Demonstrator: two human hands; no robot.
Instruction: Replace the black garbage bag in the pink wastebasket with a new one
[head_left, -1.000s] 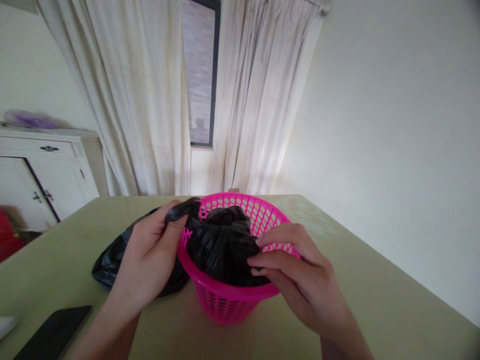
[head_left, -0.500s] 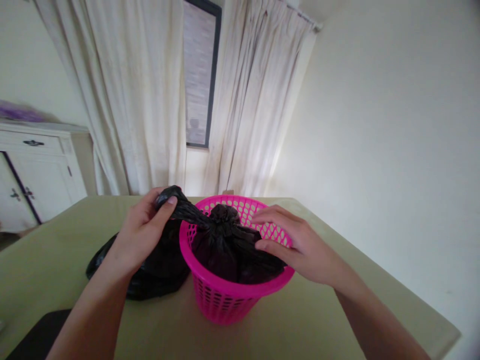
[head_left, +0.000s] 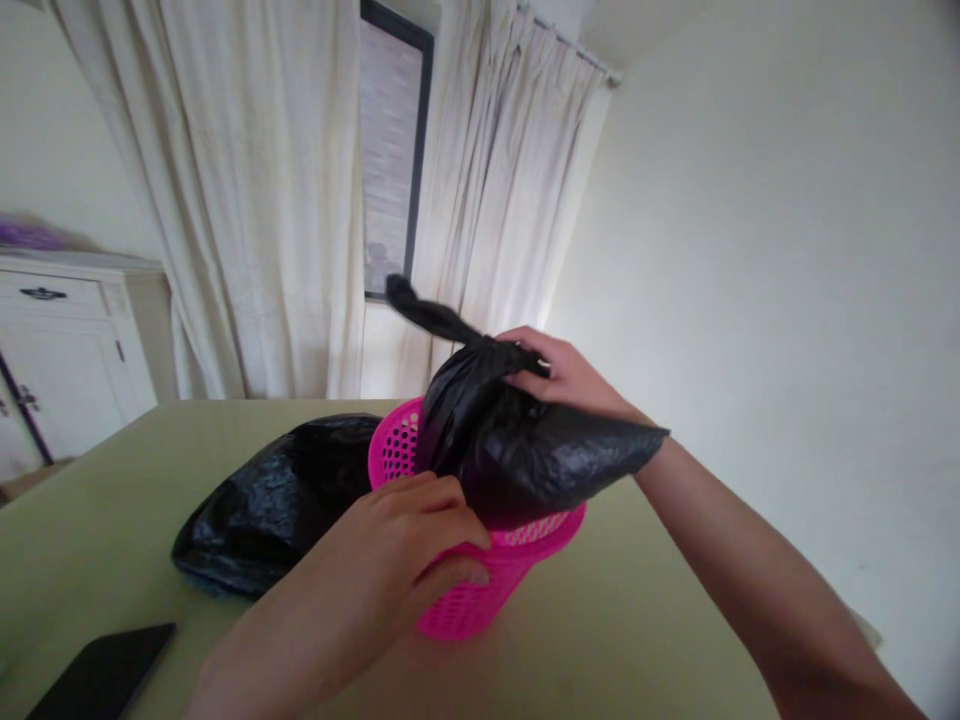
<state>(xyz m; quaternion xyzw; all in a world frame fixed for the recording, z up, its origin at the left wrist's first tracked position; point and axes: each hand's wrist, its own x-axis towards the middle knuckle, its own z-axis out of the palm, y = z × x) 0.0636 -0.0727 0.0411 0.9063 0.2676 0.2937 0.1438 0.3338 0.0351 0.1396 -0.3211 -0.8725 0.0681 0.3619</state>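
A black plastic garbage bag, knotted at its neck, rises partly out of a pink perforated basket. My right hand is closed around the bag's neck near the knot, and one loose tail of the bag sticks up to the left. At the near left rim of the basket, my left hand grips the edge with its fingers over the rim and its thumb outside. The bag's lower end is hidden inside the basket.
Left of the basket, a second black plastic bag lies on the green-topped table. A flat dark object rests at the near left. Beyond the table are a white cabinet, curtains and a wall at right.
The knotted bag has come up partly out of the basket in my right hand. My left hand has let go of the bag's tail and moved down to the basket rim.
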